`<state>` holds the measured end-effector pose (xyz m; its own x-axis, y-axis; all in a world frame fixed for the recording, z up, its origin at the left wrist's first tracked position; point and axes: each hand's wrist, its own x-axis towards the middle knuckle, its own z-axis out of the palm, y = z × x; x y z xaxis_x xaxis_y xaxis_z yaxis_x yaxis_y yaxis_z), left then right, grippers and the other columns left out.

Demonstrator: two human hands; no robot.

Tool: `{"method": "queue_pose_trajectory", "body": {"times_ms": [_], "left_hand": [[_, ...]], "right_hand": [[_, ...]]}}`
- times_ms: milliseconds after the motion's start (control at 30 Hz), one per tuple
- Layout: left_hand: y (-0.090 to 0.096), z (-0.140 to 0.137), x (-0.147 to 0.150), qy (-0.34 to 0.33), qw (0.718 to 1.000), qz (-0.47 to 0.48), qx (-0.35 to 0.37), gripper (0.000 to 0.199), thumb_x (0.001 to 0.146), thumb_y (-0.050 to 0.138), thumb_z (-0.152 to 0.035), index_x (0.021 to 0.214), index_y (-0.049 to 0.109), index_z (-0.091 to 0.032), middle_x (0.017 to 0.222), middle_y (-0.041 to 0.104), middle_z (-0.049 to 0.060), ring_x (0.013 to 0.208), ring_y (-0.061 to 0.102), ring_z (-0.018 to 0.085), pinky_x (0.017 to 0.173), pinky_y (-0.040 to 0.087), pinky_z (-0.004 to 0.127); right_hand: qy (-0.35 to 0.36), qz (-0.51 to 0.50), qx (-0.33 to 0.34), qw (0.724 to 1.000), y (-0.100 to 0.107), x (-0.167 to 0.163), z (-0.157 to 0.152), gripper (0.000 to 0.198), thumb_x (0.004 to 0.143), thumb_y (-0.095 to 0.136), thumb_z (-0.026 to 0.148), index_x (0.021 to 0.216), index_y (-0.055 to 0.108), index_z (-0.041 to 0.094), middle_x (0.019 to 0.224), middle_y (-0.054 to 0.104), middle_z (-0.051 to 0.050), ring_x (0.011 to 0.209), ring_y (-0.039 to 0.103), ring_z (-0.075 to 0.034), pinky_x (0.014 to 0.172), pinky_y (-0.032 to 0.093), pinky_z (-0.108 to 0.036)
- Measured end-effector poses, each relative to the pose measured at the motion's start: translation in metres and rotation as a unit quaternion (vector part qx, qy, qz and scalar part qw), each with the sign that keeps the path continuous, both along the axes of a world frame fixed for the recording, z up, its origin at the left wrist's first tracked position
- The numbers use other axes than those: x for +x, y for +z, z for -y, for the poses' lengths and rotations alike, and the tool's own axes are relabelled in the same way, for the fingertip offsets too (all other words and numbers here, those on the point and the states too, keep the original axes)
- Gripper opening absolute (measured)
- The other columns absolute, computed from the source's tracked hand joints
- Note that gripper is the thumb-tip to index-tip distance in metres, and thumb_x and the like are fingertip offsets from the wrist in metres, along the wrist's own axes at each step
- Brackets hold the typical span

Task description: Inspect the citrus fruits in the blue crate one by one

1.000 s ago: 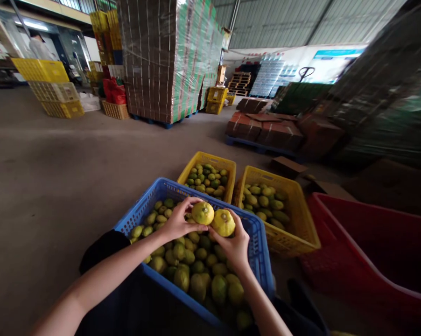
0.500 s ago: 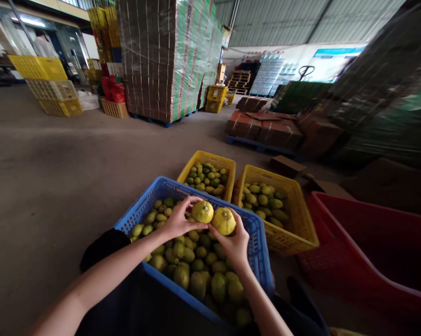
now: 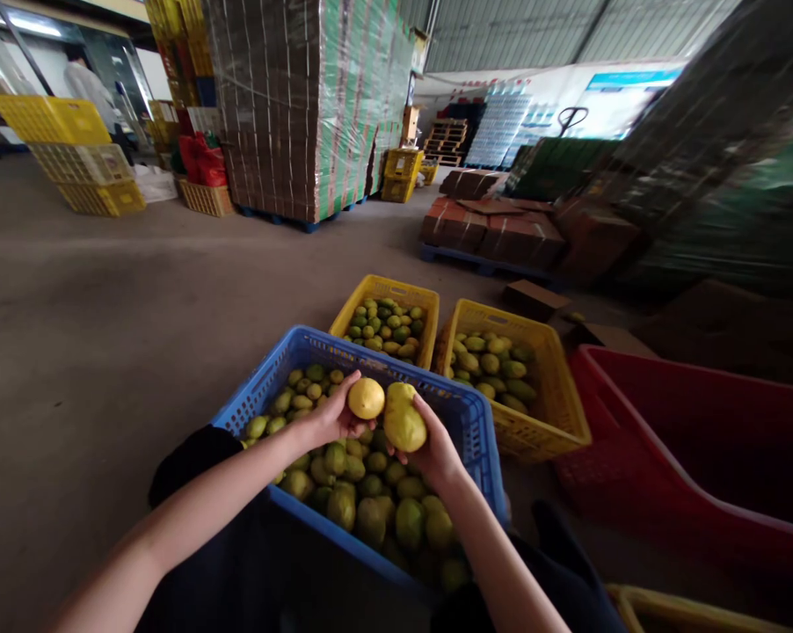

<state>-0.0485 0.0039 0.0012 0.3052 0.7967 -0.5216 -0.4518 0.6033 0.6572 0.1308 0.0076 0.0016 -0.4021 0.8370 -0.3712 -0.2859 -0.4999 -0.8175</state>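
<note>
My left hand (image 3: 334, 417) is closed round a yellow lemon (image 3: 366, 398), its rounded end facing me. A larger, bumpy yellow lemon (image 3: 405, 420) lies in my right hand (image 3: 434, 447), thumb along its right side and fingers underneath. The two lemons are held side by side, close together, above a blue crate (image 3: 491, 457). Inside that crate lie many green and yellow lemons (image 3: 370, 519), partly hidden by my hands and forearms.
Beyond the blue crate stand a yellow crate (image 3: 429, 303) and another yellow crate (image 3: 561, 387), both holding lemons. A red bin (image 3: 634, 440) is at the right. Wrapped box stacks (image 3: 265, 105) rise behind. A person (image 3: 86, 83) is at the far left.
Both lemons have been turned in my hands, so different sides face me. The right one now stands lengthwise, and a small gap shows between them. The view has shifted slightly.
</note>
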Motion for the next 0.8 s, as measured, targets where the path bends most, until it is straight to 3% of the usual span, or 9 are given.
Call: {"method": "queue_pose_trajectory", "body": {"times_ms": [133,267,367,433,533,633,800], "left_hand": [[0.001,0.001,0.002,0.005,0.999,0.024,-0.032,0.056,0.094,0.042,-0.063,0.081,0.063,-0.012,0.054,0.061,0.004,0.041,0.053,0.010,0.037,0.032,0.016],[-0.003,-0.001,0.001,-0.028,1.000,0.005,-0.013,0.065,0.092,0.040,-0.068,0.090,0.066,-0.008,0.059,0.065,0.008,0.043,0.056,0.013,0.042,0.040,0.020],[-0.006,-0.002,0.002,-0.024,1.000,-0.006,-0.007,0.063,0.089,0.046,-0.069,0.091,0.066,-0.009,0.066,0.067,0.009,0.048,0.059,0.014,0.047,0.044,0.023],[-0.005,0.000,0.002,0.003,0.999,-0.006,0.032,0.054,0.083,0.059,-0.064,0.095,0.065,-0.012,0.078,0.070,0.008,0.058,0.062,0.015,0.052,0.047,0.024],[-0.003,0.006,-0.001,0.040,0.981,-0.043,0.183,0.043,0.073,0.077,-0.049,0.101,0.068,-0.019,0.098,0.069,0.005,0.081,0.063,0.017,0.064,0.049,0.023],[-0.003,0.012,-0.003,0.036,0.948,-0.125,0.292,0.034,0.071,0.080,-0.039,0.098,0.072,-0.019,0.102,0.068,0.004,0.091,0.060,0.017,0.074,0.045,0.022],[-0.003,0.014,0.005,0.088,0.958,-0.118,0.247,0.027,0.068,0.079,-0.037,0.084,0.071,-0.017,0.087,0.067,0.002,0.081,0.059,0.015,0.070,0.043,0.022]], "right_hand": [[0.002,-0.026,-0.071,0.997,0.002,0.000,-0.003,0.038,0.086,0.054,0.051,0.087,0.067,0.015,0.050,0.065,-0.005,0.033,0.056,-0.018,0.027,0.035,-0.024],[-0.014,-0.026,-0.076,0.997,0.000,0.000,-0.004,0.037,0.086,0.057,0.048,0.099,0.067,0.015,0.059,0.070,-0.007,0.041,0.062,-0.020,0.032,0.042,-0.025],[-0.039,-0.027,-0.041,0.998,-0.004,0.000,-0.004,0.044,0.077,0.071,0.047,0.109,0.065,0.018,0.074,0.074,-0.007,0.060,0.070,-0.023,0.043,0.051,-0.028],[-0.049,-0.020,0.001,0.999,-0.005,0.002,-0.002,0.053,0.069,0.079,0.045,0.114,0.063,0.022,0.085,0.075,-0.005,0.074,0.071,-0.024,0.054,0.055,-0.030],[-0.050,0.029,0.079,0.995,-0.002,0.005,0.002,0.060,0.060,0.087,0.040,0.113,0.064,0.026,0.096,0.073,-0.002,0.085,0.069,-0.023,0.070,0.056,-0.031],[-0.049,0.101,0.147,0.983,0.002,0.006,0.006,0.061,0.052,0.091,0.034,0.107,0.067,0.025,0.094,0.071,0.001,0.087,0.065,-0.022,0.075,0.053,-0.030],[-0.055,0.105,0.147,0.982,-0.002,0.002,0.006,0.056,0.052,0.090,0.035,0.103,0.068,0.024,0.087,0.070,0.002,0.079,0.063,-0.019,0.069,0.051,-0.028]]}}
